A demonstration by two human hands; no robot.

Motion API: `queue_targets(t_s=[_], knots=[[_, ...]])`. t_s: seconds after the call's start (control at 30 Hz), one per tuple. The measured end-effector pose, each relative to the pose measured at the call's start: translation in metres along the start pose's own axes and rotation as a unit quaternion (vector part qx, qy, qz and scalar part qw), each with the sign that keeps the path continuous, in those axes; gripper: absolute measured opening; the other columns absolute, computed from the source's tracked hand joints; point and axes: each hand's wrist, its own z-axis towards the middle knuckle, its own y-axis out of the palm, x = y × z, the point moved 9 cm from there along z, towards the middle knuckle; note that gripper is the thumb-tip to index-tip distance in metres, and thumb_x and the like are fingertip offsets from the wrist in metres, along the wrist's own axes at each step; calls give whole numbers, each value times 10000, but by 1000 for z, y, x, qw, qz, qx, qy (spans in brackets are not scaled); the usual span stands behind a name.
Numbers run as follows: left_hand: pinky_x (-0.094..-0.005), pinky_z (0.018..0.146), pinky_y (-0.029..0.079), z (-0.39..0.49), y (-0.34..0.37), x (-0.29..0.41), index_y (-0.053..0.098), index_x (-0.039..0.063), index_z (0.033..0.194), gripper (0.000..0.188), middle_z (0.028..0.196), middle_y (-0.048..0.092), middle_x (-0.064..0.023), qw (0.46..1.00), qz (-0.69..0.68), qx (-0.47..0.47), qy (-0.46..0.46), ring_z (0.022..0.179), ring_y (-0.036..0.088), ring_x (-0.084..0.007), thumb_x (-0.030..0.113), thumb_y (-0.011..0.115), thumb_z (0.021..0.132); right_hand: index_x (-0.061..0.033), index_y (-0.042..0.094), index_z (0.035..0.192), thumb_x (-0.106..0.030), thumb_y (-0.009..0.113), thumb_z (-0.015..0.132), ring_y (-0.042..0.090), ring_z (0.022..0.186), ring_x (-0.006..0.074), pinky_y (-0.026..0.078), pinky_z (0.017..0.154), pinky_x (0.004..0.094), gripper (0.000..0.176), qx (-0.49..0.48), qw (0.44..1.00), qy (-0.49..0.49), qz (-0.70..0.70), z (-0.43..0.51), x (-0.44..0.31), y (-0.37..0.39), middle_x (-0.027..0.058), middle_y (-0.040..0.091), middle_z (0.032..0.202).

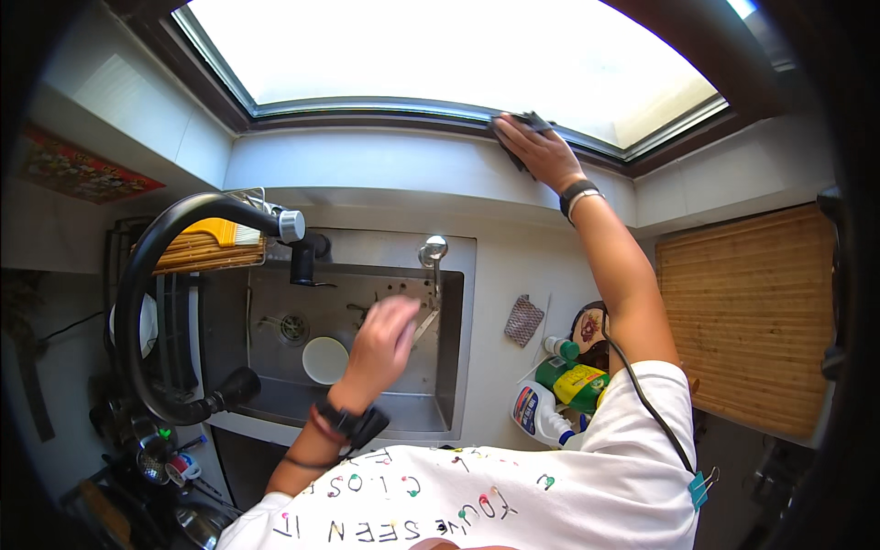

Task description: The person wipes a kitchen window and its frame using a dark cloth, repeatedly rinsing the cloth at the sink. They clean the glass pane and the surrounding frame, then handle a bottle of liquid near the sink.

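Note:
My right hand (543,151) holds a dark grey cloth (512,148) flat against the brown window frame (412,124), at the sill's upper edge. The cloth pokes out on both sides of the fingers. My left hand (385,337), blurred, hovers over the stainless steel sink (447,344); I see nothing in it, and its fingers look loosely curled. Beneath and to its left, a white bowl (325,360) sits in the basin near the drain (293,330). Dark bits lie scattered on the sink floor.
A black faucet (130,289) arches over the sink's left side, beside a wire rack of chopsticks and a yellow-handled brush (213,230). Right of the sink stand a white spray bottle (540,416), a green bottle (577,381) and a patterned sponge (524,321). A wooden cutting board (746,316) is farther right.

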Motion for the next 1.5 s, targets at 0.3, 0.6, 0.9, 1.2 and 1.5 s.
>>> queue_targets(t_s=[0.3, 0.6, 0.9, 1.2, 1.5], knots=[[-237, 611, 541, 256, 47, -46, 668, -21, 900, 188, 757, 683, -59, 907, -280, 227, -219, 633, 637, -105, 159, 704, 940, -221, 392, 1388, -114, 532, 907, 443, 1182, 275, 470, 871, 389, 512, -170, 948, 230, 138, -50, 7, 48, 82, 418, 1276], [-276, 703, 600, 300, 80, -88, 674, -30, 903, 91, 829, 687, -92, 788, -479, 279, -266, 728, 670, -162, 49, 672, 948, -239, 424, 1371, -100, 549, 898, 441, 1185, 259, 451, 872, 375, 509, -116, 941, 253, 190, -57, 12, 45, 66, 427, 1237], [-318, 752, 625, 296, 77, -85, 676, -63, 920, 85, 853, 697, -127, 786, -476, 277, -281, 759, 696, -204, 19, 660, 939, -257, 435, 1364, -100, 550, 891, 453, 1177, 249, 445, 879, 387, 511, -85, 932, 272, 223, -60, 16, 44, 60, 439, 1225], [-303, 767, 627, 301, 70, -79, 667, -71, 944, 87, 884, 702, -141, 788, -495, 257, -261, 792, 707, -213, 15, 650, 946, -257, 433, 1354, -101, 581, 874, 454, 1173, 238, 439, 870, 376, 527, -66, 932, 282, 220, -60, 20, 41, 44, 441, 1217], [-307, 768, 627, 307, 62, -74, 678, -77, 973, 106, 906, 712, -148, 826, -465, 223, -226, 790, 708, -208, 22, 665, 937, -242, 430, 1360, -33, 587, 837, 468, 1191, 268, 454, 927, 407, 585, -73, 922, 294, 240, -61, 19, 44, 70, 449, 1240]])
